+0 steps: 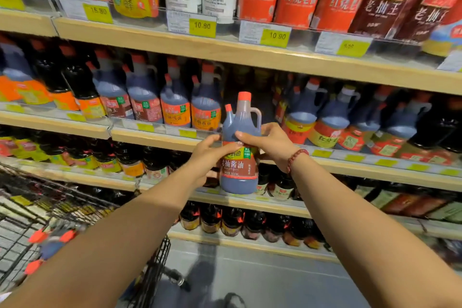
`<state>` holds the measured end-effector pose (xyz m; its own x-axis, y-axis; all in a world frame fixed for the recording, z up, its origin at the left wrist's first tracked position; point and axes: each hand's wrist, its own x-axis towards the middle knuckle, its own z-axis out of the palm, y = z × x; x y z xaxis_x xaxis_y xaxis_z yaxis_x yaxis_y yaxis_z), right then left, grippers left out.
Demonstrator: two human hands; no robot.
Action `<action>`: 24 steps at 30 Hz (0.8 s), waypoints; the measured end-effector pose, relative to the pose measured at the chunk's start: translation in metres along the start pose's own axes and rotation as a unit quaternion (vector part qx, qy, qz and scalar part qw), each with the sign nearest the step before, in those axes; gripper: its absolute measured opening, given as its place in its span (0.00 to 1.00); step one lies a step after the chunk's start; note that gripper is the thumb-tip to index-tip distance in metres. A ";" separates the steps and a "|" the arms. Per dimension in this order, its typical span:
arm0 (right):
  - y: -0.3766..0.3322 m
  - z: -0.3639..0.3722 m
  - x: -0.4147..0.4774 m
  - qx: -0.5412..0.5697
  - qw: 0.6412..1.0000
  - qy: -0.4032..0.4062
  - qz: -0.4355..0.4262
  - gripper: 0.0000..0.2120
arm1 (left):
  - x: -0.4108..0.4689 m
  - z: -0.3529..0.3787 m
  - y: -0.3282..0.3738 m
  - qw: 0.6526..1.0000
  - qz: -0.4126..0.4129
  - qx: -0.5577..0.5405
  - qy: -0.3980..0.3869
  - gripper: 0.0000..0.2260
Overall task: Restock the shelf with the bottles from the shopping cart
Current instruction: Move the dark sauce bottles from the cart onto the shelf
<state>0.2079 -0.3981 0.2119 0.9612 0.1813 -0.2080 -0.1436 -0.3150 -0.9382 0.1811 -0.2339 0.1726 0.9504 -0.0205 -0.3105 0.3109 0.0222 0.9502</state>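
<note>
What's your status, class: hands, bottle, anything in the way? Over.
Left hand and right hand both gripping the soy sauce bottle, upright, in front of the shelf. Nothing between bottle and shelf. Shopping cart low left, more bottles inside.

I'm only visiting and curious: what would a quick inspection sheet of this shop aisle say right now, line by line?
Surface: wooden shelf, lined with stocked bottles of dark sauce.
Job's things: soy sauce bottle, red cap, upright, held in front of the shelf; shopping cart at lower left holding blurred red-capped bottles.
Clutter: nothing seen.
Grippers: left hand and right hand both grip the soy sauce bottle.
Cables: nothing seen.
Surroundings: yellow price tags, grey floor.
</note>
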 end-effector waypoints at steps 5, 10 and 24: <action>-0.003 -0.026 0.019 0.027 0.999 0.024 0.003 0.26 | 0.029 0.015 0.018 0.999 0.027 0.030 0.005 0.27; -0.015 -0.046 0.047 0.036 0.999 0.006 -0.018 0.21 | 0.059 0.023 0.045 0.997 0.056 0.037 0.032 0.30; -0.015 -0.043 0.106 0.045 0.992 0.074 -0.094 0.36 | 0.108 0.027 0.055 0.988 0.140 0.010 0.064 0.26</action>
<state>0.3224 -0.4140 0.2158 0.9960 0.0888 0.0085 0.0265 -0.2036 -0.9787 0.3009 -0.2623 0.1922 0.9933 0.1104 -0.0356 0.0370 -0.0109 0.9993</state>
